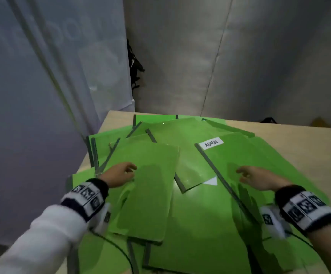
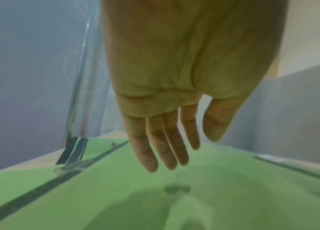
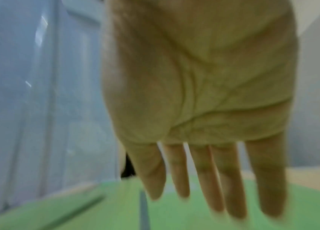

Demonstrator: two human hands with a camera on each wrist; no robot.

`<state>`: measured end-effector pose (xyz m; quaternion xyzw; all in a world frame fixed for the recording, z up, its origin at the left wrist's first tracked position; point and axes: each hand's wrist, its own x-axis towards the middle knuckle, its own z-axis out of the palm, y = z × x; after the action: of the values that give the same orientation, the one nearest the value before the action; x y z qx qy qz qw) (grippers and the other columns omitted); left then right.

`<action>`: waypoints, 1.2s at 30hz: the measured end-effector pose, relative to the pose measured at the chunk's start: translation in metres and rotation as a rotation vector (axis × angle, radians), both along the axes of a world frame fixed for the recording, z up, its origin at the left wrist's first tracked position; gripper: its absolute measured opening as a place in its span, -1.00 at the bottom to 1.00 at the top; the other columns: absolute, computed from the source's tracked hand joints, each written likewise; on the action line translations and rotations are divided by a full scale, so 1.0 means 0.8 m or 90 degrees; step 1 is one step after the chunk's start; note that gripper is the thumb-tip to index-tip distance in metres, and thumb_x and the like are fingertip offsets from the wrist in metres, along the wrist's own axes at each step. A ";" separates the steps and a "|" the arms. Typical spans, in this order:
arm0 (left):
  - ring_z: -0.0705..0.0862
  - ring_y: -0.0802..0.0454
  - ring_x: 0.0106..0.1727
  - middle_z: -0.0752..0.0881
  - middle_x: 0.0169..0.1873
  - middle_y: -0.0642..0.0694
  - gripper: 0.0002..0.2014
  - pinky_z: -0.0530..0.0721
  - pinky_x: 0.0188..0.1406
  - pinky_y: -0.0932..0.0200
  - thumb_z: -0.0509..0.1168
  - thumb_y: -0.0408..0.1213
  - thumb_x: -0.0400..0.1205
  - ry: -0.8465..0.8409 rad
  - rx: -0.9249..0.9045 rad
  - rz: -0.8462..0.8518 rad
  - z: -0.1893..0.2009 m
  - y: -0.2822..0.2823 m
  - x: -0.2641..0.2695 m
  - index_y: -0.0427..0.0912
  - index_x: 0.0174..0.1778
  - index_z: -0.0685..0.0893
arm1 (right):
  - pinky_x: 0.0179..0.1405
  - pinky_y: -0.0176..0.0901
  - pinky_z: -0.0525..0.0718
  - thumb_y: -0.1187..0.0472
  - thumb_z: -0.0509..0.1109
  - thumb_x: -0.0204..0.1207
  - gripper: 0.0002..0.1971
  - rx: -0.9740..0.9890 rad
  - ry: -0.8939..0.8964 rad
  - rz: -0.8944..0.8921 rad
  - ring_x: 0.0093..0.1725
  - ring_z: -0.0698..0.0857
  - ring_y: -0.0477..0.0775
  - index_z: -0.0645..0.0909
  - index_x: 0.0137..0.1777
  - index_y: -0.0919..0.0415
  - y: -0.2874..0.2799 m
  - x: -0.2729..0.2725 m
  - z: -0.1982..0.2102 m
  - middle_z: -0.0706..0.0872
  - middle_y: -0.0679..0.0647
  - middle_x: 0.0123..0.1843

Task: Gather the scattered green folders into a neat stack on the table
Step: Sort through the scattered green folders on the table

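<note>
Several green folders with grey spines lie overlapped and askew across a light wooden table (image 1: 291, 135). One folder (image 1: 148, 186) lies on top at the left. Another folder (image 1: 245, 155) at the right carries a white label reading ADMIN (image 1: 211, 142). My left hand (image 1: 121, 173) hovers over the left folder's near-left part, fingers (image 2: 162, 149) straight and holding nothing. My right hand (image 1: 253, 177) hovers over the labelled folder, fingers (image 3: 210, 183) spread and empty. In both wrist views the green folders (image 2: 214, 194) (image 3: 194, 217) lie just below the palms.
A grey curtain or panel (image 1: 41, 76) stands close on the left, a pale wall (image 1: 239, 56) behind. A dark bundle of cables (image 1: 135, 66) hangs in the corner. Bare table surface shows at the far right. A thin cable (image 1: 119, 248) trails from my left wrist over the folders.
</note>
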<state>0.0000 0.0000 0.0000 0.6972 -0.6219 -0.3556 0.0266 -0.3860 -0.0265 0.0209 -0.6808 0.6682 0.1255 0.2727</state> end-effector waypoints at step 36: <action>0.57 -0.07 -0.16 0.57 0.01 -0.26 -0.49 0.52 -0.29 0.19 0.27 -0.26 0.64 0.183 0.064 0.363 -0.037 -0.036 -0.018 -0.39 0.46 0.34 | 0.44 0.48 0.34 -0.45 0.42 0.13 0.14 -0.048 0.101 -0.369 0.57 0.21 0.51 0.17 0.55 0.31 -0.053 -0.039 -0.082 0.15 0.49 0.59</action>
<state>-0.0143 -0.0290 -0.0298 0.7864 -0.3727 -0.4591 0.1784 -0.4173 -0.0692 -0.0449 -0.4596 0.8578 0.0708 0.2187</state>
